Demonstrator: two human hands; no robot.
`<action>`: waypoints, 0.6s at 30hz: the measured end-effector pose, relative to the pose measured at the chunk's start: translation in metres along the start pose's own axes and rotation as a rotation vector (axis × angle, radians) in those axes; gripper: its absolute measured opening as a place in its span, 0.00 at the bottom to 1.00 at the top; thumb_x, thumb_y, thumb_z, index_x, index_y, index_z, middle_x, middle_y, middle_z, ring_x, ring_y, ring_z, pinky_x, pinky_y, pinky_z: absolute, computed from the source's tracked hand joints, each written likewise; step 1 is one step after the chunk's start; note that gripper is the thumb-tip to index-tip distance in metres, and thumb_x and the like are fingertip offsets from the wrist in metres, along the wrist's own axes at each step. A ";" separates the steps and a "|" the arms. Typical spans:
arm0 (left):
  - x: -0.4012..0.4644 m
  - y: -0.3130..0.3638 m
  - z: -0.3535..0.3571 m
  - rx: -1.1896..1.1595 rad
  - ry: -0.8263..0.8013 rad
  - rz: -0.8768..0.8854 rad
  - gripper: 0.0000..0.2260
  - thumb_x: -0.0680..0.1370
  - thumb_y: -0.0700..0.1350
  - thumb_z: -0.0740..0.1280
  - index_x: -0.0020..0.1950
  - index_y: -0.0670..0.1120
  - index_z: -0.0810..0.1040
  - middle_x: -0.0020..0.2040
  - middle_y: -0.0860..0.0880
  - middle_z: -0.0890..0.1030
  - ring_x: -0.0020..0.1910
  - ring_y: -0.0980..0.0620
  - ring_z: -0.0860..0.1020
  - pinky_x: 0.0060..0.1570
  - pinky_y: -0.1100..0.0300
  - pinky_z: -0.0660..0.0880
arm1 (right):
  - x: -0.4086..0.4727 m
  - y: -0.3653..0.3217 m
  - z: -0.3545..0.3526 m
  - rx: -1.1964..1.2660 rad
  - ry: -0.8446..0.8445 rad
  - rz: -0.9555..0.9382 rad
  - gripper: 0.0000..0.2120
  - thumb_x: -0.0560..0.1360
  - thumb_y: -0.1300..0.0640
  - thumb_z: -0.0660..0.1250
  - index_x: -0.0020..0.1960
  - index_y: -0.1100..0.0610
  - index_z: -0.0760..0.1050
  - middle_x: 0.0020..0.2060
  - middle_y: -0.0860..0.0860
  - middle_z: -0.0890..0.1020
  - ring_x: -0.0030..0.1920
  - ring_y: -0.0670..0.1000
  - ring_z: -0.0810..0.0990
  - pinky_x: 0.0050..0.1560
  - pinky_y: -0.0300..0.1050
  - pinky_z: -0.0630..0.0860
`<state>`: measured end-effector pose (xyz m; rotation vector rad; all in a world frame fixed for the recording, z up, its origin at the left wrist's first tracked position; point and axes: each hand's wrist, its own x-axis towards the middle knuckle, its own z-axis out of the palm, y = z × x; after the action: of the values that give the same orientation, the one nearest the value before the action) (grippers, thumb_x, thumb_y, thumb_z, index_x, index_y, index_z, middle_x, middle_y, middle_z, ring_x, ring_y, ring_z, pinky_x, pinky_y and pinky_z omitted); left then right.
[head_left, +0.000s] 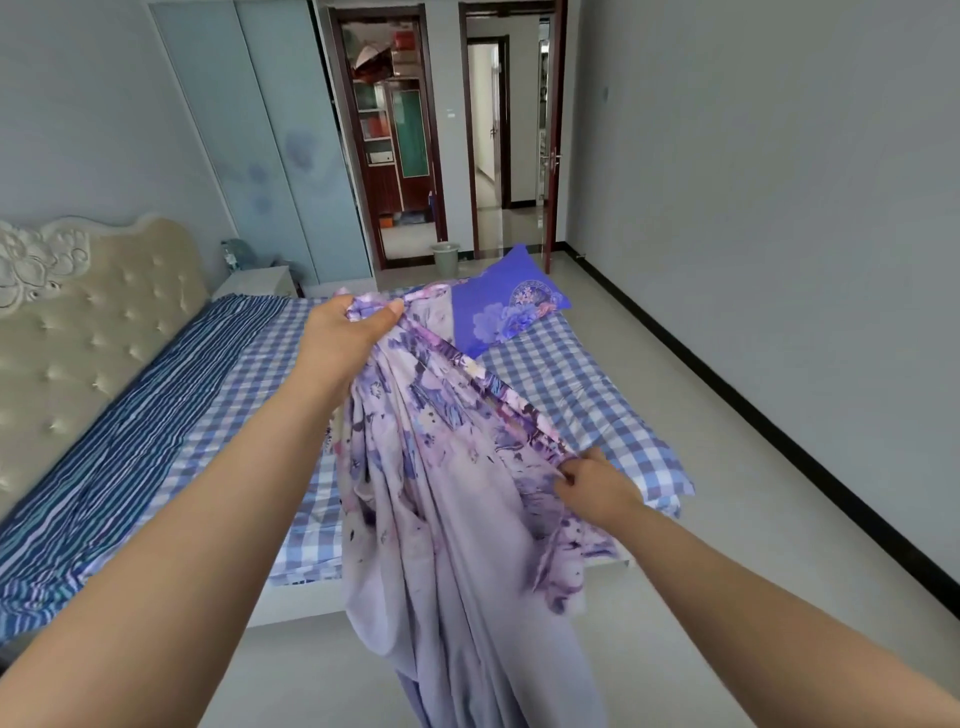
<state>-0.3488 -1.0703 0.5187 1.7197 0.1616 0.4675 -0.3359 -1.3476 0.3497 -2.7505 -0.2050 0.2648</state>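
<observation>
A lilac sheet (447, 519) with a purple flower print hangs in front of me, above the foot of the bed (571, 384). My left hand (345, 332) grips a bunched corner of it, held high and far out. Lower and to the right, my right hand (597, 486) pinches the sheet's hemmed edge. That edge runs taut between the two hands. The rest of the cloth drapes down towards the floor.
The bed carries a blue-and-white checked sheet, a striped blanket (130, 441) at the left and a blue flowered pillow (506, 304) at the far end. A padded headboard (78, 322) stands left. Beyond are a bin (445, 258) and open doorways. Tiled floor (753, 519) lies to the right.
</observation>
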 end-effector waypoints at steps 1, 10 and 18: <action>0.001 -0.004 -0.002 0.006 0.026 -0.003 0.25 0.66 0.56 0.77 0.53 0.39 0.80 0.54 0.40 0.82 0.49 0.46 0.82 0.56 0.45 0.78 | 0.004 0.011 -0.007 0.054 0.034 -0.018 0.10 0.79 0.50 0.58 0.44 0.49 0.76 0.50 0.54 0.69 0.48 0.55 0.76 0.51 0.45 0.72; 0.006 0.001 0.015 -0.049 0.149 0.036 0.19 0.72 0.55 0.73 0.58 0.46 0.77 0.66 0.51 0.72 0.48 0.56 0.78 0.43 0.71 0.74 | -0.008 0.049 0.001 -0.008 0.085 -0.181 0.16 0.78 0.52 0.63 0.33 0.50 0.64 0.40 0.49 0.64 0.37 0.51 0.68 0.41 0.42 0.64; 0.021 0.012 0.019 0.005 0.167 0.130 0.12 0.74 0.52 0.72 0.45 0.44 0.76 0.45 0.49 0.78 0.36 0.57 0.75 0.33 0.68 0.71 | -0.038 0.023 0.028 0.049 -0.026 -0.323 0.20 0.73 0.53 0.66 0.28 0.49 0.59 0.35 0.44 0.63 0.33 0.45 0.66 0.34 0.41 0.64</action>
<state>-0.3241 -1.0825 0.5321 1.7022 0.1712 0.7083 -0.3764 -1.3659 0.3216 -2.6145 -0.6327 0.2145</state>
